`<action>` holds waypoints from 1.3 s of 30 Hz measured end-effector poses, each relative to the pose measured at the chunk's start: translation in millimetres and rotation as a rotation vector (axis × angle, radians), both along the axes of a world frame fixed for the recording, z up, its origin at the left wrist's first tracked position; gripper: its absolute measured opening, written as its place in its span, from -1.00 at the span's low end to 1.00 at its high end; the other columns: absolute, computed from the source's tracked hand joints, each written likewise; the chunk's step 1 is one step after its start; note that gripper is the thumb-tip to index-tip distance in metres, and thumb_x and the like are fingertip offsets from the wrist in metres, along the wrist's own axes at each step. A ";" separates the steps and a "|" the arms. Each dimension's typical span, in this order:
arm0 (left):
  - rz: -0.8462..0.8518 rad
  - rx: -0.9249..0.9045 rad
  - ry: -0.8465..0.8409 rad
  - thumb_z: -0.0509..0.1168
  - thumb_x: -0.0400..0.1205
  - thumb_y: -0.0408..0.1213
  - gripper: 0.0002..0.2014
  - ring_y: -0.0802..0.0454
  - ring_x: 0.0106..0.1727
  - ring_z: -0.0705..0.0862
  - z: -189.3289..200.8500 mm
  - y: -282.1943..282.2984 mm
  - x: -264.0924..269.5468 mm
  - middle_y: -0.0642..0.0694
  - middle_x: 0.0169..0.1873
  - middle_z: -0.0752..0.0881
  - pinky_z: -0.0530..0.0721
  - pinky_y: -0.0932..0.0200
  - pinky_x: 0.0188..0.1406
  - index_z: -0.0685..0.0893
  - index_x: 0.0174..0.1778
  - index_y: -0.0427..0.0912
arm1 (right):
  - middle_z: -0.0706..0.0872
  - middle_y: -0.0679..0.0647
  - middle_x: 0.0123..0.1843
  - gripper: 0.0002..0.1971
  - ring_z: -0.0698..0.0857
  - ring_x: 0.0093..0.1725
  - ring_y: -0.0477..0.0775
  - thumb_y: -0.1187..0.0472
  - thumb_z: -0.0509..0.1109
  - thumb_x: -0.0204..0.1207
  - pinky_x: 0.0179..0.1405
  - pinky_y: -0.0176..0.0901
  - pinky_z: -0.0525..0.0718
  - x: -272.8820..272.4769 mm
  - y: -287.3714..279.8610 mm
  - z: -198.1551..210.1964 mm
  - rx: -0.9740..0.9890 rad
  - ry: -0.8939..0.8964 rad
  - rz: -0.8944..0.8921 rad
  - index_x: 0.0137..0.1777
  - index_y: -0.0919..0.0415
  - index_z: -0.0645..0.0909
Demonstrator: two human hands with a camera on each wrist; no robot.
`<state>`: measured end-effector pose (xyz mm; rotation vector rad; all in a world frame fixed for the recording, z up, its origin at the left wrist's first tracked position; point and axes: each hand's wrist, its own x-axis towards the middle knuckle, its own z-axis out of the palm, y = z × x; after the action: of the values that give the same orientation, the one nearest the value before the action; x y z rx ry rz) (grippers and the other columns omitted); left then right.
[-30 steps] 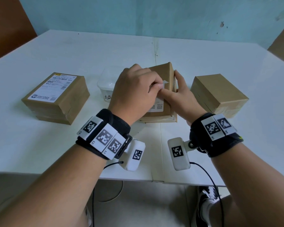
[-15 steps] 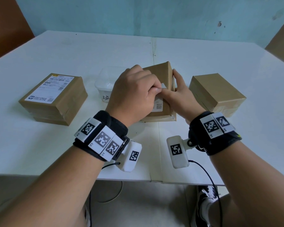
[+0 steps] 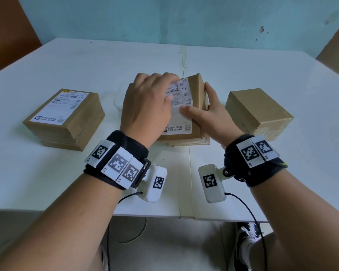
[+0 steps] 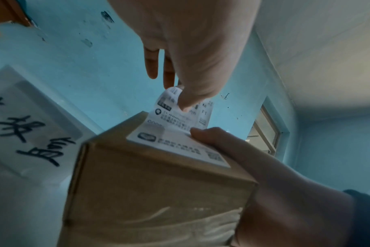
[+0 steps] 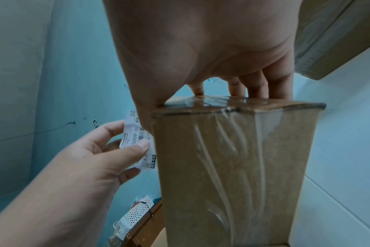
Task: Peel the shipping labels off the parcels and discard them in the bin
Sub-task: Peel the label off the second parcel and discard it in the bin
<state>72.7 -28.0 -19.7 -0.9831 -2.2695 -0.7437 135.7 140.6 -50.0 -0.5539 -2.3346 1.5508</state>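
From the head view, we see the middle parcel (image 3: 196, 106) lying lengthwise away from us on the tabletop (image 3: 243, 75), its shipping label (image 3: 179, 106) partly lifted at the far end. Our left hand (image 3: 145, 106) pinches that raised end; our right hand (image 3: 209, 112) clasps the parcel's right side, thumb on the label. In the left wrist view, the label curls up from the parcel (image 4: 158, 192) under our left grip's thumb. In the right wrist view, our right grip's fingers (image 5: 258, 85) press the taped side.

labelled parcel (image 3: 64, 116) left, held parcel (image 3: 197, 106) centre, bare parcel (image 3: 258, 112) right
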 end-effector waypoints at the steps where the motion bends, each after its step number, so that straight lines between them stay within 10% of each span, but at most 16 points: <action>1: 0.006 0.019 -0.007 0.39 0.63 -0.34 -0.70 -0.17 0.17 0.60 0.2 1.9 2.9 -0.07 0.10 0.76 0.62 -0.12 0.10 0.64 0.28 -0.10 | 0.81 0.01 0.36 0.20 0.89 0.14 0.00 -0.26 0.60 0.32 0.22 0.09 0.87 1.1 -0.8 1.1 0.010 0.002 0.004 0.90 -0.16 0.01; 6: 0.040 0.058 -0.113 0.34 0.66 -0.29 -0.72 -0.28 0.05 0.64 -3.0 9.0 10.1 -0.28 0.00 0.70 0.53 -0.03 -0.03 0.56 0.27 -0.22 | 0.79 0.02 0.36 0.18 0.89 0.07 -0.05 -0.25 0.61 0.39 0.07 0.00 0.90 5.4 -3.0 3.8 0.053 0.009 0.039 0.90 -0.17 -0.03; 12: -0.026 0.144 -0.263 0.38 0.65 -0.31 -0.38 0.00 -0.09 0.71 -1.5 7.3 8.3 0.01 -0.06 0.73 0.69 0.13 -0.19 0.24 0.57 -0.06 | 0.73 0.10 0.47 0.33 0.87 0.23 0.08 -0.38 0.59 0.15 0.24 0.12 0.87 2.3 0.2 -3.7 -0.027 0.007 0.022 0.86 -0.16 -0.09; 18: 0.011 0.103 -0.183 0.37 0.66 -0.24 -0.90 -0.07 -0.01 0.64 1.6 3.0 4.3 -0.04 -0.11 0.72 0.64 0.00 -0.06 0.74 0.06 -0.07 | 0.52 0.12 0.52 0.00 0.72 0.41 0.21 -0.48 0.62 0.10 0.29 0.30 0.82 1.6 -5.7 -6.8 0.000 0.018 -0.018 0.45 -0.17 0.21; 24: 0.057 0.098 -0.178 0.30 0.71 -0.17 -0.84 -0.04 0.03 0.67 1.6 -1.1 -2.6 -0.10 0.00 0.74 0.51 0.23 -0.14 0.74 0.13 -0.05 | 0.27 0.08 0.59 0.15 0.45 0.51 -0.02 -0.11 0.73 0.41 0.55 0.11 0.66 7.9 -8.6 -6.7 0.097 -0.017 0.125 0.82 -0.10 0.01; 30: -0.015 0.091 -0.161 0.35 0.64 -0.19 -0.88 -0.11 -0.08 0.65 1.7 0.1 1.3 -0.11 -0.14 0.72 0.64 0.07 -0.13 0.81 -0.04 0.03 | 0.42 0.10 0.56 0.19 0.63 0.49 0.11 -0.27 0.67 0.22 0.47 0.21 0.73 0.3 -10.1 -7.2 0.066 -0.017 0.025 0.80 -0.17 0.08; 39: -0.119 0.017 -0.146 0.28 0.57 -0.28 -0.76 -0.18 -0.09 0.68 0.9 -0.2 3.1 -0.21 -0.17 0.71 0.59 0.12 -0.20 0.87 -0.04 -0.03 | 0.32 0.05 0.49 0.02 0.57 0.27 -0.13 0.03 0.67 0.51 0.48 0.07 0.71 3.0 -2.5 -2.5 0.096 -0.020 -0.012 0.82 -0.11 0.08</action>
<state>75.8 -28.3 -18.8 -1.0956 -2.3398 -0.9110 138.8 138.1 -52.5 -0.5613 -2.4013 1.4250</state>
